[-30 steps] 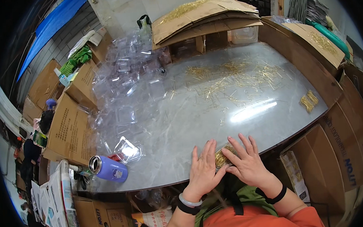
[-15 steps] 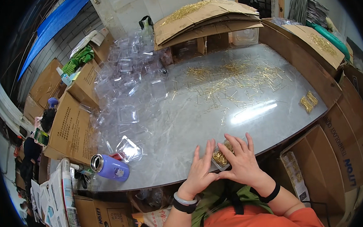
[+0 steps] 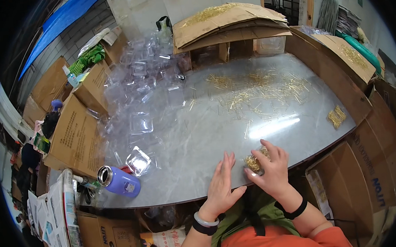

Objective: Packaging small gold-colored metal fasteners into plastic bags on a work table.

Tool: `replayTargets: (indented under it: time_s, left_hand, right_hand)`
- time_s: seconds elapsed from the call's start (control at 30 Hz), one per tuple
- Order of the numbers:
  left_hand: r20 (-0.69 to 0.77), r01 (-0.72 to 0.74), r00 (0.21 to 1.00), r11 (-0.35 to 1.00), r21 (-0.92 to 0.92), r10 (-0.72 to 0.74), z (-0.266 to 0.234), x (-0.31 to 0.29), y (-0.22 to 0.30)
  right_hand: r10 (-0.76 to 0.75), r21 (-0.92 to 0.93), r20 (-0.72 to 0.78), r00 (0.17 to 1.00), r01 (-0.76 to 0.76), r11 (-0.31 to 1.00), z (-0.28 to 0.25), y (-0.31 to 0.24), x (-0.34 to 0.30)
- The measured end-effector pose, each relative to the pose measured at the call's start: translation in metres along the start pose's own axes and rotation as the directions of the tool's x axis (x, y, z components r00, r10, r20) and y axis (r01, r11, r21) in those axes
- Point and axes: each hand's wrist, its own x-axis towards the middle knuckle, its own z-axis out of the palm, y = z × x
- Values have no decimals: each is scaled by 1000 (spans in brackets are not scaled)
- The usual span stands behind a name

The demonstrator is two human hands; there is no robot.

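Right hand [image 3: 272, 171] grasps a gold pin bundle [image 3: 255, 161] at the table [image 3: 198, 137] edge, left hand [image 3: 223, 182] flat and empty beside it — loosen, and pins could spill over.

Clear plastic clamshell packs [image 3: 144, 81] are lying heaped over the table's far left; one single pack [image 3: 138, 160] is sitting apart near the front edge. Brown cardboard cartons [image 3: 75, 134] are standing along the left side, dark print showing on their faces. More brown cartons [image 3: 370, 172] are lining the right edge, one bearing blue lettering. Flattened cardboard sheets [image 3: 228, 19] are resting at the far end.
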Motion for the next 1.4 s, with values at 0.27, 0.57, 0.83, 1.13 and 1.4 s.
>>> replayTargets:
  time_s: [0.27,0.57,0.83,1.13,1.4]
  left_hand:
    - [16,1,1000,976,216,-4,5,-3,3]
    - [-19,12,1000,943,332,-6,9,1,7]
    - [-98,103,993,920,377,-71,18,12,12]
    - [-32,-44,997,903,428,64,36,35,9]
    - [-52,-47,996,907,417,75,35,34,15]
  right_hand:
    - [64,-93,-25,998,-66,994,5,-3,-7]
    - [41,-85,0,999,-41,996,-2,-6,1]
    - [-4,44,177,984,-4,999,-9,2,-5]
    - [204,460,21,979,-190,867,-7,42,-11]
    - [294,518,9,956,-256,816,-9,48,0]
